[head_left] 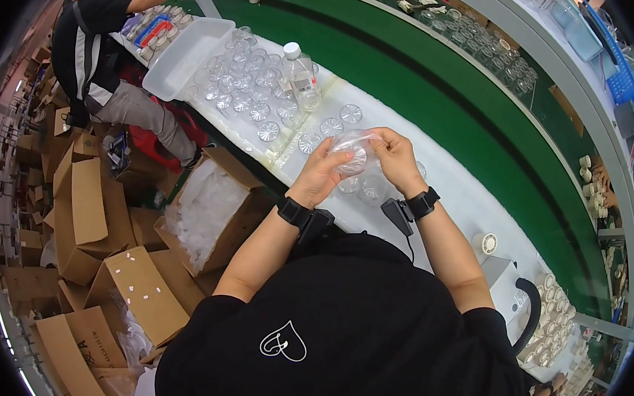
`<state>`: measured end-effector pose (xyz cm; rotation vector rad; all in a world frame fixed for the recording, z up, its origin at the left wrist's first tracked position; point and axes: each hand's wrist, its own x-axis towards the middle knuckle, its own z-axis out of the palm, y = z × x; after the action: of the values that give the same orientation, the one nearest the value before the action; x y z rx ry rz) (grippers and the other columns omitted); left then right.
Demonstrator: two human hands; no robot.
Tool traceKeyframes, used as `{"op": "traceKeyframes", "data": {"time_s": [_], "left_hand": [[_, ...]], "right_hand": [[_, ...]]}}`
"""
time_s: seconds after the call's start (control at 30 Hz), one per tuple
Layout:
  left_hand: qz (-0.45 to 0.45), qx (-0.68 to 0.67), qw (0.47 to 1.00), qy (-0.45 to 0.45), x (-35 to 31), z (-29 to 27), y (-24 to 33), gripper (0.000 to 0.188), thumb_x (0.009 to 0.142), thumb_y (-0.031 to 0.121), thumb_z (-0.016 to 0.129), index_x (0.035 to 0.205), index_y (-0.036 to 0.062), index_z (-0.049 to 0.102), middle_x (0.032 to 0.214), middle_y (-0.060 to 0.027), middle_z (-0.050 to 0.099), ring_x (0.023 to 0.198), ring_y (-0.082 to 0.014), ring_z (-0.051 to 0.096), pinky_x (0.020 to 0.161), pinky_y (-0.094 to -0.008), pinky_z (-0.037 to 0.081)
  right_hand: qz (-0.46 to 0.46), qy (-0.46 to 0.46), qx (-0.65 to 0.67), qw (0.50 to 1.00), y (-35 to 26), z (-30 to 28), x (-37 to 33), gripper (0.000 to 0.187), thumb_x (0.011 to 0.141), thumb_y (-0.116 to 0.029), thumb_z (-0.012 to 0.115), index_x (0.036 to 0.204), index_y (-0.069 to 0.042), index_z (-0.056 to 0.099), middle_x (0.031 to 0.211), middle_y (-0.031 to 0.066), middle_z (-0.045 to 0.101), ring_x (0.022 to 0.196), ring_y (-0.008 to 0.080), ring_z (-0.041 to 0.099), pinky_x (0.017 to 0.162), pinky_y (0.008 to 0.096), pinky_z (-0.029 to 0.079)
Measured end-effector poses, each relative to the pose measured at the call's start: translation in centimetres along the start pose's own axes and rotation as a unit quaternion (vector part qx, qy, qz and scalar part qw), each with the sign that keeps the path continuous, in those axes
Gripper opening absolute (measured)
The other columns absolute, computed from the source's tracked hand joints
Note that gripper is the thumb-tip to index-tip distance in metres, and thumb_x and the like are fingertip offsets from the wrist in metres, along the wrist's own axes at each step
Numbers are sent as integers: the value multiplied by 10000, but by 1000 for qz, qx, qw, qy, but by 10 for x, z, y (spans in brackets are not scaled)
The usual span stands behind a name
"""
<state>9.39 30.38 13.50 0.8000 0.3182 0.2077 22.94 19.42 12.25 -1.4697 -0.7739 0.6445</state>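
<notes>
Over the white bench [474,186], both my hands are closed on a clear round plastic piece [355,158] with radial ridges. A filmy clear layer surrounds it, perhaps a thin bag; I cannot tell for certain. My left hand [323,172] holds its left side, thumb across the front. At the upper right edge, my right hand [397,158] pinches the clear film. Similar clear round pieces [269,131] stand in a crowd to the left, and a few [372,190] sit just beneath my hands. Behind them rises a clear bottle [302,79] with a white cap.
A translucent bin [186,57] stands at the bench's far left, near a co-worker [98,47]. Beyond the bench runs a green conveyor belt [443,107]. Opened cardboard boxes [215,209] fill the floor at left. A machine with a black hose [530,308] stands at right.
</notes>
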Motion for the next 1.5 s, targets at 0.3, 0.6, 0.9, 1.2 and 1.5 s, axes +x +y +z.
{"op": "traceKeyframes", "data": {"time_s": [0.3,0.6,0.9,1.2,1.5], "left_hand": [[51,-100,992,-59,-1,-4,-7,466,812,118,575,1236,45,396,1154,-101,530,1090,-228,523,919,-416,437],[-21,-188,974,-125,-4,-16,-9,534,917,301,474,1373,97,286,1311,-119,437,1202,-254,441,967,-439,384],[85,-24,996,-29,-1,7,4,541,944,179,465,1408,94,200,1296,-101,415,1176,-213,438,985,-392,372],[86,-97,989,-66,-8,-4,18,505,872,102,497,1339,30,319,1223,-111,490,1128,-229,495,978,-392,392],[65,-70,994,-43,-10,12,23,418,874,172,487,1239,-22,429,1137,-124,555,1058,-215,547,925,-374,432]], "right_hand": [[-22,3,-63,998,-11,1,6,206,812,11,560,1012,-18,598,921,40,648,797,94,594,707,218,467],[59,-162,96,980,5,-23,15,275,706,14,646,944,-83,547,963,3,583,831,79,544,718,197,412],[-249,-56,-240,937,-52,4,-5,308,740,-131,660,1013,-50,544,939,85,597,863,222,577,768,301,452],[-165,-27,-201,965,-27,-5,-7,224,792,-173,634,949,-21,588,985,92,606,802,226,580,719,313,466],[-68,62,81,992,-31,2,-7,117,856,-110,582,875,-5,630,860,56,626,747,141,573,677,276,464]]}}
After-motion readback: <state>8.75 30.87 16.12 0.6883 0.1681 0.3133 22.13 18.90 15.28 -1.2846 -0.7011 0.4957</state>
